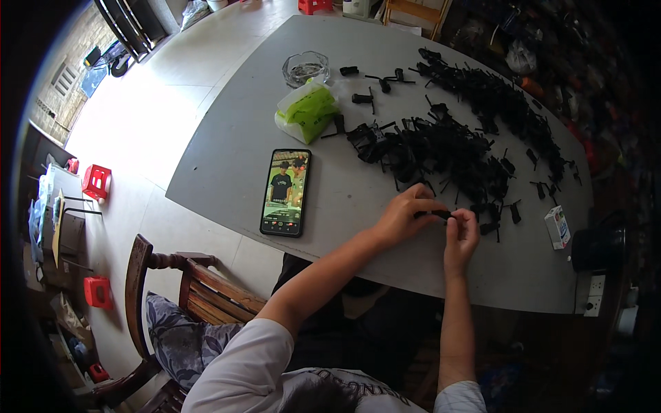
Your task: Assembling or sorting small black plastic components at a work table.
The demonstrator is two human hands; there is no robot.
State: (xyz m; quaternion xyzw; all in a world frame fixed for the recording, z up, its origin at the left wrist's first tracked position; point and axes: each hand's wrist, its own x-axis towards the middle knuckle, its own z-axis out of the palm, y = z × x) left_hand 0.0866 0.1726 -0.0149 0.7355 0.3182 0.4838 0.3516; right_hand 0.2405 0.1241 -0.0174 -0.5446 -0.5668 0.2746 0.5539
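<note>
Over the near edge of the grey table (pixel 227 165), my left hand (pixel 405 213) and my right hand (pixel 461 237) meet with fingers pinched on a small black part (pixel 441 215). It looks like one of the black plastic pieces with thin stems in the pile (pixel 434 151) just beyond my hands. My fingers cover most of it, so its full shape is hidden. Several similar pieces lie close to my right hand. A second long heap (pixel 509 103) of black pieces stretches along the table's far right side.
Left of my hands lies a phone (pixel 286 193) with its screen lit. Behind it are a green and white plastic packet (pixel 306 112) and a glass ashtray (pixel 305 67). A small white box (pixel 557 228) and a dark mug-like vessel (pixel 597 249) are at the right. A wooden chair (pixel 213 292) stands left.
</note>
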